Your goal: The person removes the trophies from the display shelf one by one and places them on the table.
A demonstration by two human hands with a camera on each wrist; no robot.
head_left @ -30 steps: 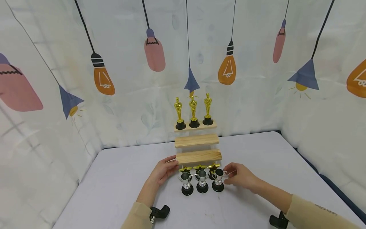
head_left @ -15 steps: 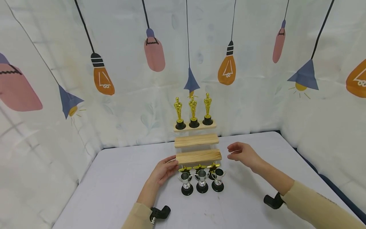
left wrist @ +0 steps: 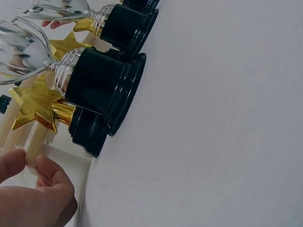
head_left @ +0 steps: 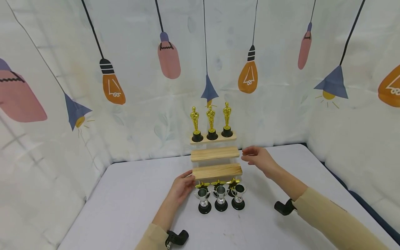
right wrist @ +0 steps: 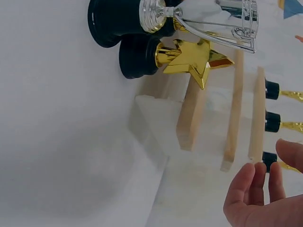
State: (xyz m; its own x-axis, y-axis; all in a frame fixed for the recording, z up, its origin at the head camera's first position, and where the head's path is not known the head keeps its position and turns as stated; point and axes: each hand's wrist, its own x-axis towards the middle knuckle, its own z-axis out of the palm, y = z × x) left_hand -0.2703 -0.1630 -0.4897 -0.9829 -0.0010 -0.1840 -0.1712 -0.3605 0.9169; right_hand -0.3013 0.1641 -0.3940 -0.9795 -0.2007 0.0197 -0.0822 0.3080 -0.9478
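Note:
In the head view my left hand (head_left: 182, 189) is at the left end of the lowest wooden shelf (head_left: 217, 171); the left wrist view has its thumb and fingers (left wrist: 54, 177) pinching that end. My right hand (head_left: 260, 160) hovers beside the right end of the middle shelf (head_left: 215, 154), fingers loosely bent, holding nothing. Three gold figures (head_left: 211, 119) on black bases stand on the top shelf (head_left: 204, 141). Before the rack, three silver cups (head_left: 220, 198) stand in a row on the table, with gold star trophies (head_left: 218, 182) close behind them.
The white table (head_left: 131, 201) extends on both sides of the rack. A pale curtain (head_left: 140, 121) printed with lamps hangs behind and along the sides. A translucent side panel (right wrist: 163, 123) of the rack meets the table in the right wrist view.
My right hand has left the rightmost silver cup and moved up and away from me, to beside the middle shelf's right end. My left hand has stayed at the lowest shelf.

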